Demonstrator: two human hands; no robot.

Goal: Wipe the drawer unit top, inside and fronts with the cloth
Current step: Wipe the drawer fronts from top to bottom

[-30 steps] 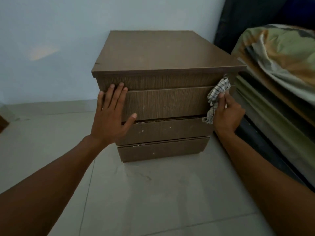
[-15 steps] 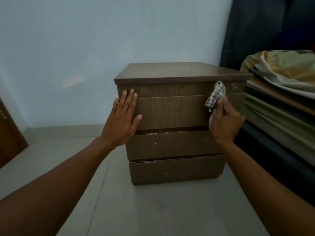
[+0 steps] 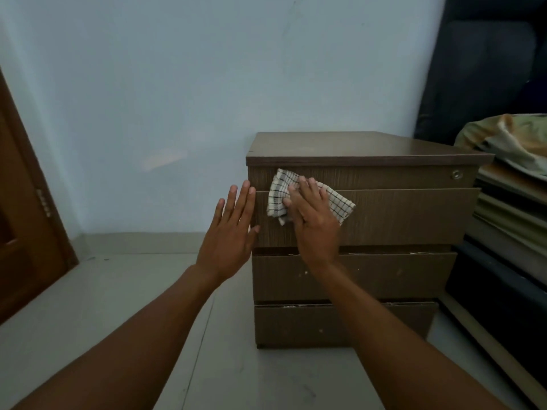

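Note:
A brown wooden drawer unit (image 3: 399, 220) with three drawer fronts stands on the tiled floor against the pale wall. All its drawers are closed. My right hand (image 3: 313, 220) presses a white checked cloth (image 3: 279, 193) flat against the left end of the top drawer front, fingers straight. My left hand (image 3: 229, 229) is flat with straight fingers at the unit's left front edge, its thumb touching the corner. A small round lock (image 3: 456, 174) sits at the upper right of the front.
A bed or mattress stack with a patterned blanket (image 3: 509, 143) stands close on the right. Behind it hangs something dark (image 3: 479, 69). A brown wooden door (image 3: 26, 220) is at the left. Grey tiled floor (image 3: 133, 291) spreads in front.
My right hand has slid the cloth from the right end of the top drawer front to its left end. My left hand has shifted off the front to the left edge. The view dropped lower.

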